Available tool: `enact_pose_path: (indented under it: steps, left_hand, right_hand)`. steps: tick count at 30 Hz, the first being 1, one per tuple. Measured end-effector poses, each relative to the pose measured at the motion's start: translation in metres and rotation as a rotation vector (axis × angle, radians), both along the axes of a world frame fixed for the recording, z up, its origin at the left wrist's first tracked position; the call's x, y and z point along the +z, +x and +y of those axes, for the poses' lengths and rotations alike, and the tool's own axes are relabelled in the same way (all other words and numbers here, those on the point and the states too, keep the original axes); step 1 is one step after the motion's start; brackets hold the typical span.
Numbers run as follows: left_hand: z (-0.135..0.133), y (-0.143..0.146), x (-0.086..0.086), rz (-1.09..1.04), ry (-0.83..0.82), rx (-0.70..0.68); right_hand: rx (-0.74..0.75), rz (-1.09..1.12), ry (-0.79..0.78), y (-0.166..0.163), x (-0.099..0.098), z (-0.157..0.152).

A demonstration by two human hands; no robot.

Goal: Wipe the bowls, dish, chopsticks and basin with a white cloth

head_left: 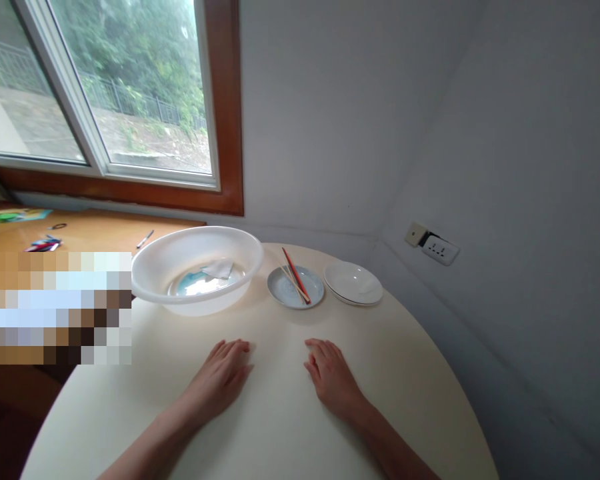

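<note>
My left hand lies flat, palm down, on the round cream table, fingers stretched out and holding nothing. My right hand rests the same way a little to its right, also flat and open. Beyond the left hand stands a large clear plastic basin with a blue dish and a white cloth lying in water inside it. Beyond the right hand sits a small blue plate with a pair of chopsticks laid across it. A white plate stands to its right.
A wooden desk adjoins the table on the left, with a pen and small items on it. A window fills the upper left. Grey walls meet in a corner behind the table, with a wall socket at the right.
</note>
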State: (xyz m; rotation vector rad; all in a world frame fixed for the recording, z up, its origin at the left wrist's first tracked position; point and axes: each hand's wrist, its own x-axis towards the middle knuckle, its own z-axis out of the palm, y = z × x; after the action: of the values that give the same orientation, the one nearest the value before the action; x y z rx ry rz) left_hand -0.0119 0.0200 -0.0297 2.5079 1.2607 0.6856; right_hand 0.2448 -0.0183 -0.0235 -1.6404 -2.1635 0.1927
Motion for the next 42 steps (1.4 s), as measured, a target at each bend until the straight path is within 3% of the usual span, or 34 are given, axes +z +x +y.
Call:
enact_pose_path:
  steps: [8, 14, 18, 21, 27, 34, 42]
  left_hand:
    - [0.0, 0.0, 0.005, -0.088, -0.059, 0.01]
    - [0.008, -0.011, 0.01, -0.389, -0.092, 0.339]
    - [0.012, -0.019, 0.026, -0.724, -0.169, 0.426]
    - [0.015, -0.023, 0.035, -1.058, -0.385, 0.4]
    - [0.022, -0.035, 0.038, -1.641, -0.733, 0.201]
    - [0.02, -0.039, 0.039, -1.775, -0.893, 0.053]
    - [0.019, -0.04, 0.04, -1.82, -0.91, 0.037]
  right_hand:
    - [-0.003, 0.03, -0.009, 0.002, -0.001, 0.001]
    - [-0.007, 0.078, -0.014, 0.002, -0.003, 0.004]
    - [0.003, 0.099, 0.021, 0.003, -0.004, 0.004]
    - [0.01, 0.103, 0.022, 0.004, -0.007, 0.005]
    - [0.02, 0.101, 0.036, 0.005, -0.011, 0.007]
    - [0.02, 0.096, 0.078, 0.006, -0.012, 0.008]
    - [0.025, 0.095, 0.061, 0.007, -0.014, 0.009]
